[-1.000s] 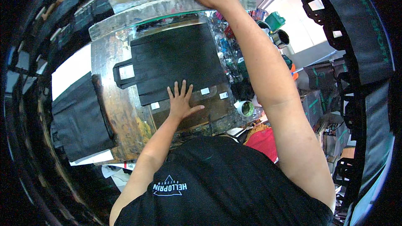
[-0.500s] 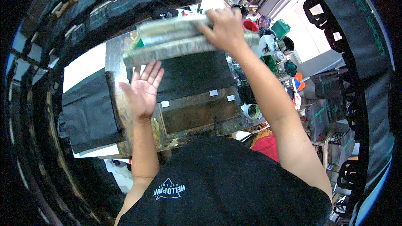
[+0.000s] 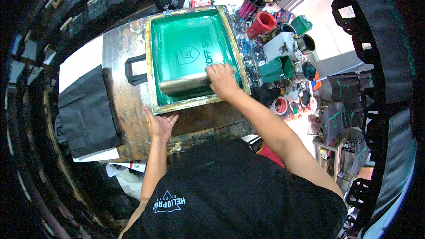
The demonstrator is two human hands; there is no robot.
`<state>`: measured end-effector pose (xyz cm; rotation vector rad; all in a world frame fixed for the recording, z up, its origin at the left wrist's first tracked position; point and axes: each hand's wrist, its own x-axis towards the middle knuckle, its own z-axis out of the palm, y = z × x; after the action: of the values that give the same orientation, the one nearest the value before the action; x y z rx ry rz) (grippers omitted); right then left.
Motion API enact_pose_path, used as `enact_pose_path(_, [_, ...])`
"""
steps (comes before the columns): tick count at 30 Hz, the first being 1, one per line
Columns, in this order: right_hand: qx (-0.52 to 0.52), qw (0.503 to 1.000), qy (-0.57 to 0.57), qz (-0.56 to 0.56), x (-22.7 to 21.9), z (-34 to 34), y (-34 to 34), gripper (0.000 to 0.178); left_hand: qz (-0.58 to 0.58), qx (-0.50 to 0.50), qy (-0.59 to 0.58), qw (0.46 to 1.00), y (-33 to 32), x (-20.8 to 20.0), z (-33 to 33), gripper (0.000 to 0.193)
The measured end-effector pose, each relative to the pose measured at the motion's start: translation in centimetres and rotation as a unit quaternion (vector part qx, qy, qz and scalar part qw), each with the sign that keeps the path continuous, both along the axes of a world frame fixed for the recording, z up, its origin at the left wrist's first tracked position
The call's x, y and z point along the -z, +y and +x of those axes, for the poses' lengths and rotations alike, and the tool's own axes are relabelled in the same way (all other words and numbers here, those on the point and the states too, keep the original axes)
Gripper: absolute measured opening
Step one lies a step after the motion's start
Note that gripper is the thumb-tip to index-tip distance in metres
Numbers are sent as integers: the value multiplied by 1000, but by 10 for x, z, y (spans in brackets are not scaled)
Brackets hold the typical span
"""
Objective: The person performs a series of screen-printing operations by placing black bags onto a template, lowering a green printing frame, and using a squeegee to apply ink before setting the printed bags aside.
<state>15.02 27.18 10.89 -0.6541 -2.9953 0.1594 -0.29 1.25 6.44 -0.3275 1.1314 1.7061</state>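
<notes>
Green mesh screen in a rectangular, paint-stained pale frame (image 3: 186,31) lies on the worn, stained bench (image 3: 126,124), over a black fabric bag whose looped handle (image 3: 134,70) juts out at the left. Uneven pressure could leave patchy ink, since the long, pale squeegee (image 3: 183,83) is gripped only near its right end; a bumped frame might smear it. Right-hand fingers (image 3: 216,71) curl closed over the squeegee; left-hand fingers (image 3: 172,118) spread wide by the frame's near-left corner, contact unclear.

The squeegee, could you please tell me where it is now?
In the head view, the squeegee is just left of centre, over the green screen's lower part, gripped by the right hand.
</notes>
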Motion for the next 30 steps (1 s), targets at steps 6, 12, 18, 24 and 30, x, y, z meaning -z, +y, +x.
enact_pose_path(6, [-13,1000,3,-12,-35,-18,44,50,62,2,-35,997,-5,9,-2,133])
enact_pose_path(12, [-74,996,-32,-29,-48,-24,62,58,45,-36,-52,997,-5,14,0,121])
enact_pose_path(18, [-63,993,-97,-37,-25,-3,39,59,28,-39,-49,998,-2,5,2,124])
enact_pose_path(24, [-6,995,-50,88,7,38,-16,64,14,-21,-25,999,0,12,2,124])
enact_pose_path(30, [-32,996,15,81,16,32,-5,47,44,20,-12,999,-1,20,-3,114])
